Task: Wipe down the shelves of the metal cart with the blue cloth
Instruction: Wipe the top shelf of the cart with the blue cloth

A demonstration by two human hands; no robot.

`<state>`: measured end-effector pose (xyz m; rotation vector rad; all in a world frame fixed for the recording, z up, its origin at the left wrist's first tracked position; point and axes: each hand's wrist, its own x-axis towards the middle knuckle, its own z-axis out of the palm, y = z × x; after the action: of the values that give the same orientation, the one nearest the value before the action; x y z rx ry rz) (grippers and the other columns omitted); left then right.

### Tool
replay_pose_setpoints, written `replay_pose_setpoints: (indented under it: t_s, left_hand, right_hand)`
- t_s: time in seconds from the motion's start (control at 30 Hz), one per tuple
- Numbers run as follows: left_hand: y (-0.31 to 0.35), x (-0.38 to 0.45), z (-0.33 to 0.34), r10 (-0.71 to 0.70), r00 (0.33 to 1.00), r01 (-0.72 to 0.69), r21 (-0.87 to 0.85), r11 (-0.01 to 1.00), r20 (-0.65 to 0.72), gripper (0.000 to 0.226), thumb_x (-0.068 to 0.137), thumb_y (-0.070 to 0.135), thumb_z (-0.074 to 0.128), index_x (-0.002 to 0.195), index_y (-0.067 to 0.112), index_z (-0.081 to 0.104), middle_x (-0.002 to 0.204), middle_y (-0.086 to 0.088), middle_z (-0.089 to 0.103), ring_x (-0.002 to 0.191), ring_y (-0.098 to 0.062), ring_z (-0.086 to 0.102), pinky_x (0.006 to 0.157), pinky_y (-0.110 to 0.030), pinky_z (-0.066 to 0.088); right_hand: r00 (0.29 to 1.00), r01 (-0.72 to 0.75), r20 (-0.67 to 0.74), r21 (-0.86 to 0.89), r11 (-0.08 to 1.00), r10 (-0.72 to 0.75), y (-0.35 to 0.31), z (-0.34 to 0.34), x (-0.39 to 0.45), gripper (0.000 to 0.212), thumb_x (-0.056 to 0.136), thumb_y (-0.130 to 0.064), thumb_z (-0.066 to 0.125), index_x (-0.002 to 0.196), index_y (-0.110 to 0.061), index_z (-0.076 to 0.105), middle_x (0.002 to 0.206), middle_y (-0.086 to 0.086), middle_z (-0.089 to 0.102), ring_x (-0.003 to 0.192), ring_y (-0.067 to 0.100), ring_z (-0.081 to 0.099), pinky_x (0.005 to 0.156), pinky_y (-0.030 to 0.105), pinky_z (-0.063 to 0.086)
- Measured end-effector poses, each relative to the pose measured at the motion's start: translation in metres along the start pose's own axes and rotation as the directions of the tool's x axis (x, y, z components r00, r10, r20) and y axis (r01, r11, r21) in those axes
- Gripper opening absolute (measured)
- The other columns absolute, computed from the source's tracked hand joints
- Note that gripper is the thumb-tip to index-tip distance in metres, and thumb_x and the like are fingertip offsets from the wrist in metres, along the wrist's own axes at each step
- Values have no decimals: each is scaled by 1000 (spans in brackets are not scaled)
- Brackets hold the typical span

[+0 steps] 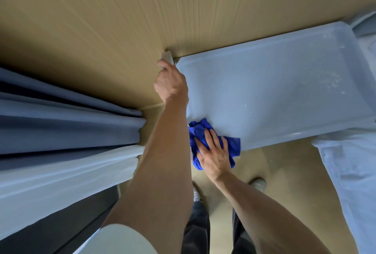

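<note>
The blue cloth lies bunched at the near left corner of the cart's top shelf, partly hanging over the front edge. The right hand lies flat on it with fingers spread and fairly straight, pressing it down rather than gripping it. The left hand reaches to the far left corner of the cart and curls around the corner post there, apparently to steady the cart.

The shelf is a shallow tray with a raised rim. White specks and smears show across its right half, so most of the surface looks unwiped.

To do this pass well, keep the palm flat and the pressure even, and sweep the cloth in long overlapping strokes from the left corner toward the speckled right side. Run a fingertip's worth of cloth along the inside of the rim, where dust tends to collect. Spreading the bunched cloth out a little would cover more surface per stroke. Keeping hold of the post should stop the cart rolling on the wooden floor under the push.
</note>
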<state>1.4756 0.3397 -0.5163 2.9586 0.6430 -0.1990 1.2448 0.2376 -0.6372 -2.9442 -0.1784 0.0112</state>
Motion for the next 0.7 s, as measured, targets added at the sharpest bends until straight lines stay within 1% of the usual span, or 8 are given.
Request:
replay_pose_setpoints:
  t_s: [0.1,0.17,0.27,0.33,0.43,0.53,0.6,0.7]
  left_hand:
    - [1,-1,1,3,1000,-3,0,1000,-19,41,100,13,34,137,-5,28,107,-15,68,92,-32,67,65,-37,40]
    - [-1,0,2,7,1000,-8,-5,1000,-26,43,101,14,34,138,-6,28,108,-16,67,94,-34,67,67,-37,41]
    - [-4,4,8,18,998,-17,4,1000,-58,41,101,16,32,136,-6,31,109,-16,68,96,-34,67,67,-36,40]
    - [-6,5,9,14,998,-13,12,1000,-59,39,101,16,31,135,-4,32,109,-14,68,96,-33,67,66,-36,37]
    - [-12,1,0,18,1000,-17,25,1000,-16,42,103,17,30,139,-5,27,108,-13,68,94,-32,67,66,-36,37]
    - [-29,-4,-5,-8,1000,8,7,1000,21,43,102,17,29,140,-4,24,106,-14,68,91,-34,67,65,-37,37]
    - [-40,-2,-4,-29,999,30,-14,999,22,42,102,19,29,138,-2,26,104,-16,68,89,-36,67,65,-38,37]
    - [-51,13,-5,-56,998,57,-25,998,19,40,101,21,30,135,0,29,100,-18,69,85,-39,66,62,-39,37]
  right_hand:
    - [993,-87,81,5,996,86,-7,4,25,36,84,-26,64,120,-26,67,140,12,56,132,32,50,98,56,41]
    - [978,-187,96,17,982,185,-13,4,61,34,89,-29,65,122,-26,64,143,12,52,135,32,45,99,56,38]
    - [927,-361,165,133,923,338,-20,-2,132,39,100,-33,46,138,-29,52,157,13,32,147,30,25,109,58,24]
    - [901,-411,210,141,901,378,-29,-4,142,43,102,-38,37,143,-30,46,161,14,23,150,29,16,115,57,15]
    - [948,-298,166,175,938,270,-42,-10,79,53,95,-46,30,139,-26,54,157,17,32,147,31,26,116,55,22]
    - [958,-254,177,170,952,224,-50,-10,18,47,92,-47,47,131,-25,62,151,18,43,140,32,40,109,55,35]
    - [951,-250,222,147,957,215,-51,-6,17,44,91,-46,51,128,-26,64,150,19,44,139,33,42,107,54,37]
    - [950,-167,281,99,981,133,-58,0,51,47,94,-46,40,132,-26,61,149,18,45,141,33,39,107,56,37]
